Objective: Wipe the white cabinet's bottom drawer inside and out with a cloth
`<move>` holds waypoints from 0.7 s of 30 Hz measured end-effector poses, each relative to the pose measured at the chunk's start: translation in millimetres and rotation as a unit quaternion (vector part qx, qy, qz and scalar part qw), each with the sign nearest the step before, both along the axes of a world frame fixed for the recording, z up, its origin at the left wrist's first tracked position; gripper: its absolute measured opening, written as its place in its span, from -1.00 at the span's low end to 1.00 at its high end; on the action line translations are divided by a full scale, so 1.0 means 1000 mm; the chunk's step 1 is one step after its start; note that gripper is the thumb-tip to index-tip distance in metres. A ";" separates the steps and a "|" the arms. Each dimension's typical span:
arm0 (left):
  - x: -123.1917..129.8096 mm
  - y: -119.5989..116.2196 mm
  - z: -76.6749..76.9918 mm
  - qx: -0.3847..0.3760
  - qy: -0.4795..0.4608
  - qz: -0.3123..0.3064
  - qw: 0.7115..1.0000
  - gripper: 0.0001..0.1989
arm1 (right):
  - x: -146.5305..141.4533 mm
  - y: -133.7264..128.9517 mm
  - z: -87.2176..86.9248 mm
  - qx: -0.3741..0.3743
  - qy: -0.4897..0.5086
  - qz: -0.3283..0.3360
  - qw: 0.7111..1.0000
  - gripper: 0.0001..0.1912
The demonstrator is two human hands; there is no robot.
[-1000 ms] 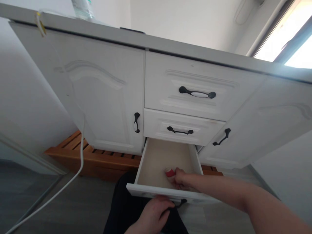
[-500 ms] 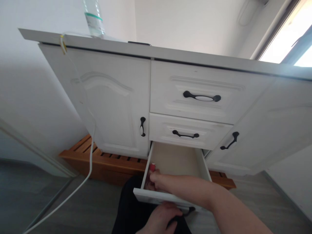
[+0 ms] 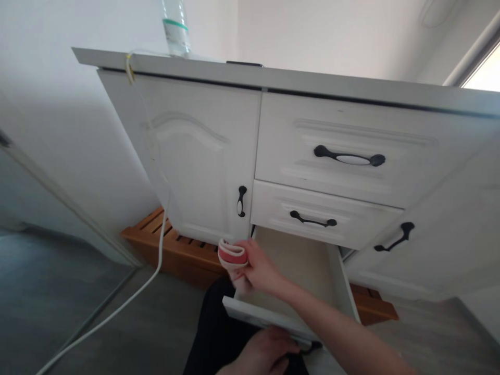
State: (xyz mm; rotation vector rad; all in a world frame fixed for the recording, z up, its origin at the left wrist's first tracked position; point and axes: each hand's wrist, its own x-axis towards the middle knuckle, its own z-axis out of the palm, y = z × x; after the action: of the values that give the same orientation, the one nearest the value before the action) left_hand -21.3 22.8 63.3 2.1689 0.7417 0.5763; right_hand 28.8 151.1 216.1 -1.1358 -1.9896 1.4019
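Note:
My right hand [image 3: 253, 265] is closed around a rolled red and white cloth [image 3: 232, 254], held above the left side of an open drawer [image 3: 297, 265]. The drawer is the lowest one, pulled out of the white cabinet, and its pale bottom shows. Below, my left hand [image 3: 265, 349] lies against the drawer front beside its dark handle [image 3: 311, 348]; the fingers are bent, and whether they grip the handle is unclear.
Two closed drawers are above, with cabinet doors [image 3: 195, 156] on either side. A plastic bottle [image 3: 176, 36] and a flat dark object [image 3: 244, 64] rest on the cabinet top. A white cable [image 3: 161, 239] hangs down at the left, before a slatted wooden bench [image 3: 172, 255].
My right hand has come up out of the drawer with the cloth, which now shows much more. My left hand stays by the drawer front. The view has shifted a little left.

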 end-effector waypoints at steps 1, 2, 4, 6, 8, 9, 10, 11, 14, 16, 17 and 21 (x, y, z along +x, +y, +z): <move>-0.001 -0.001 0.004 0.000 -0.005 0.006 1.000 -0.50 | -0.001 0.005 -0.002 0.086 -0.083 0.022 0.993 -0.60; -0.002 -0.002 0.006 -0.001 -0.009 0.014 1.000 -0.50 | -0.002 0.009 -0.006 0.125 -0.152 0.052 0.979 -0.65; -0.002 -0.003 0.006 0.000 -0.014 0.028 1.000 -0.50 | -0.005 0.013 -0.019 0.089 -0.225 0.122 0.963 -0.77; -0.001 -0.005 0.006 0.002 -0.015 0.028 0.999 -0.50 | -0.007 0.011 -0.035 0.039 -0.232 0.173 0.956 -0.80; 0.000 -0.008 0.006 -0.001 -0.012 0.026 1.000 -0.49 | -0.005 0.006 -0.046 0.002 -0.216 0.206 0.954 -0.76; 0.000 -0.009 0.007 -0.002 -0.009 0.029 1.000 -0.49 | -0.003 0.004 -0.050 -0.016 -0.209 0.219 0.953 -0.71; 0.000 -0.010 0.008 -0.002 -0.007 0.034 0.999 -0.49 | 0.001 0.002 -0.051 -0.044 -0.196 0.233 0.952 -0.66; -0.001 -0.010 0.009 0.000 -0.005 0.039 0.999 -0.50 | 0.007 0.002 -0.050 -0.082 -0.176 0.245 0.950 -0.62; -0.002 -0.009 0.010 0.012 -0.002 0.035 0.999 -0.49 | 0.039 0.007 -0.037 -0.186 -0.071 0.274 0.941 -0.63; -0.003 -0.007 0.011 0.023 0.001 0.023 0.999 -0.48 | 0.072 0.008 -0.021 -0.176 -0.004 0.298 0.938 -0.76; -0.004 -0.006 0.012 0.028 0.004 0.019 0.999 -0.48 | 0.092 0.005 -0.012 -0.146 0.011 0.308 0.940 -0.83; -0.005 -0.005 0.011 0.035 0.013 -0.001 0.999 -0.45 | 0.185 -0.032 0.024 -0.111 -0.043 0.272 0.955 -0.79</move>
State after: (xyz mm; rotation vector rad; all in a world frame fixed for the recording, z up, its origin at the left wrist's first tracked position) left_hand -26.0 17.6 74.4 2.2447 0.7447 0.5809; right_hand 213.6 118.7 239.9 -0.7675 -2.3684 1.9132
